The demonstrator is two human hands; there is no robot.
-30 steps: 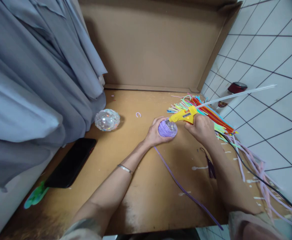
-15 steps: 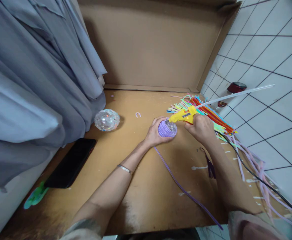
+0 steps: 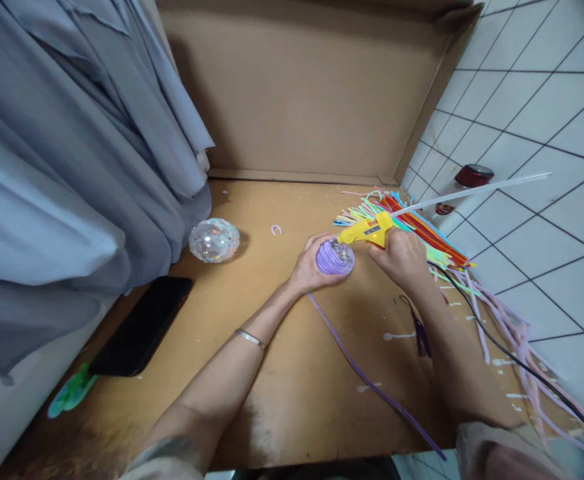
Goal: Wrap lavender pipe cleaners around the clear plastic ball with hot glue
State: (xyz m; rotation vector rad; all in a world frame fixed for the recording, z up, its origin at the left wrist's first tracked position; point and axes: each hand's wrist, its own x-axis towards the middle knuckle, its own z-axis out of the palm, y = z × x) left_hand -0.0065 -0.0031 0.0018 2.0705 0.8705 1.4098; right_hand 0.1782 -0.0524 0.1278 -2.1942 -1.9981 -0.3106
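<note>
My left hand [image 3: 312,265] is wrapped round a small ball [image 3: 333,259] covered mostly in purple cord, with a clear patch showing at its upper right. From under that hand a loose purple strand [image 3: 359,373] trails across the table to its front edge. In my right hand [image 3: 403,257] is a yellow glue gun [image 3: 369,231], its nozzle at the top of the ball. Whether the tip touches the ball I cannot tell. A long clear glue stick [image 3: 472,192] sticks out of the gun's back end.
A clear speckled ball [image 3: 215,241] and a black phone [image 3: 142,327] lie to the left beside grey cloth [image 3: 87,167]. Coloured pipe cleaners [image 3: 422,230] lie at the right by a black cable [image 3: 502,347]. A dark tassel [image 3: 421,333] is near my right forearm. Cardboard [image 3: 312,93] stands behind.
The back end of the glue stick has dipped very slightly. Both hands, the ball and the purple strand stay in almost the same place.
</note>
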